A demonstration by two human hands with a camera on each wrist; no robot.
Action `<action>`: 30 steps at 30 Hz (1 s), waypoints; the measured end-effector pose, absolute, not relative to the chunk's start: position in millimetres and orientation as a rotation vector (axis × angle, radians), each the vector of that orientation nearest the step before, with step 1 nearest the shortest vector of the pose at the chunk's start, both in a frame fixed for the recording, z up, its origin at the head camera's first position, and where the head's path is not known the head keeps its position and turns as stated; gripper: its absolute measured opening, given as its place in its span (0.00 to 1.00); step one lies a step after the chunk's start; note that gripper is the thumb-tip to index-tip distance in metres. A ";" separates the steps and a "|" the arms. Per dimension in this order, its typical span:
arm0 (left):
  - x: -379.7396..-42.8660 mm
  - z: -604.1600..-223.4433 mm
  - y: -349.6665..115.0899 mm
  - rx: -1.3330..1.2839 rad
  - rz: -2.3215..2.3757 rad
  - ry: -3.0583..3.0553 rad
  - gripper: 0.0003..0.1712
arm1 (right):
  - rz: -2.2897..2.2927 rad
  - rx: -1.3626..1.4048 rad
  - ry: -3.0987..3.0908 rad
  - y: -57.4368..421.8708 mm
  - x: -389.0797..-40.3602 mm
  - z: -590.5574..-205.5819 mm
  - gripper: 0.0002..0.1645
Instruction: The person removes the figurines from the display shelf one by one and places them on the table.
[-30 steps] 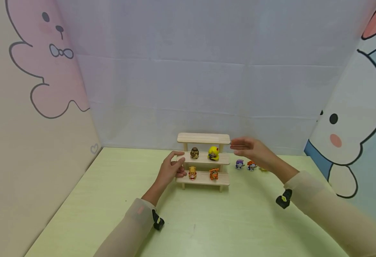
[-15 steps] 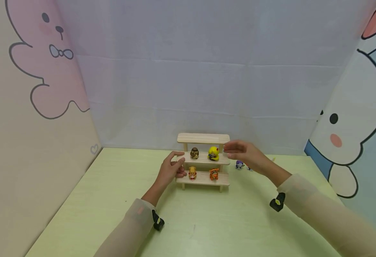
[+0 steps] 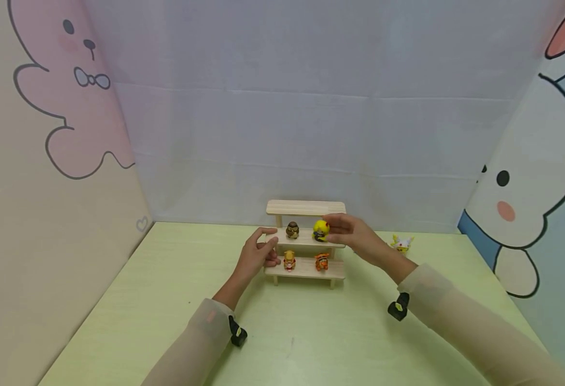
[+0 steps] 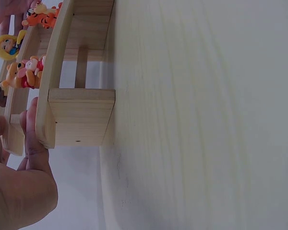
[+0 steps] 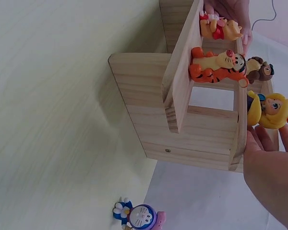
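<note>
My left hand [image 3: 257,251] holds the left end of a three-tier wooden display shelf [image 3: 306,207], its fingers at the ends of the middle and lower tiers. On the middle tier stand a brown owl figurine [image 3: 292,230] and a yellow-haired girl figurine [image 3: 320,230]. The lower tier carries a bear figurine [image 3: 289,260] and an orange tiger figurine [image 3: 322,261]. My right hand [image 3: 357,236] is at the girl figurine, its loosely bent fingers around her right side. Whether they press on her is hard to tell; she stands upright on the tier.
A yellow-and-white figurine [image 3: 401,243] stands on the pale green table [image 3: 282,332] right of the shelf. In the right wrist view a blue-and-purple figurine [image 5: 140,215] shows near the shelf's right side. A pale cloth [image 3: 272,107] hangs behind.
My right hand has moved left from beside the shelf to the girl figurine. It now covers the small figurines on the table and uncovers the yellow-and-white one. My left hand stays put.
</note>
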State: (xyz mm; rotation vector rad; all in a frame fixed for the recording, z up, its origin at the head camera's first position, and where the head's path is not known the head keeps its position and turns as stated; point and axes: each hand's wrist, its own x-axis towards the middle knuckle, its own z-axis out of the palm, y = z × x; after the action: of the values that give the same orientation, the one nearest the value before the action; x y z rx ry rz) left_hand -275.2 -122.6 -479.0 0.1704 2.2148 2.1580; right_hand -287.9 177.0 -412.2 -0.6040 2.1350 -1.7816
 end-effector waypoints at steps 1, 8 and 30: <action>-275.5 -479.3 -122.6 0.170 2.159 2.215 0.22 | -1.784 -0.597 2.134 175.3 -287.9 -412.6 0.37; -275.4 -480.7 -123.9 0.189 2.156 2.217 0.23 | -1.781 -0.575 2.147 166.0 -291.0 -416.0 0.38; -283.9 -488.2 -127.5 0.209 2.165 2.183 0.23 | -1.715 -0.579 2.324 158.0 -291.4 -422.6 0.29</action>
State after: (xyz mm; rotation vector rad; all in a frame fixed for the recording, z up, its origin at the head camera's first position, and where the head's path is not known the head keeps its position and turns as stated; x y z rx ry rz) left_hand -283.9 -127.5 -488.2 0.2086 2.1830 2.1649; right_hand -291.4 158.0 -422.6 -0.5786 2.3235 -1.7149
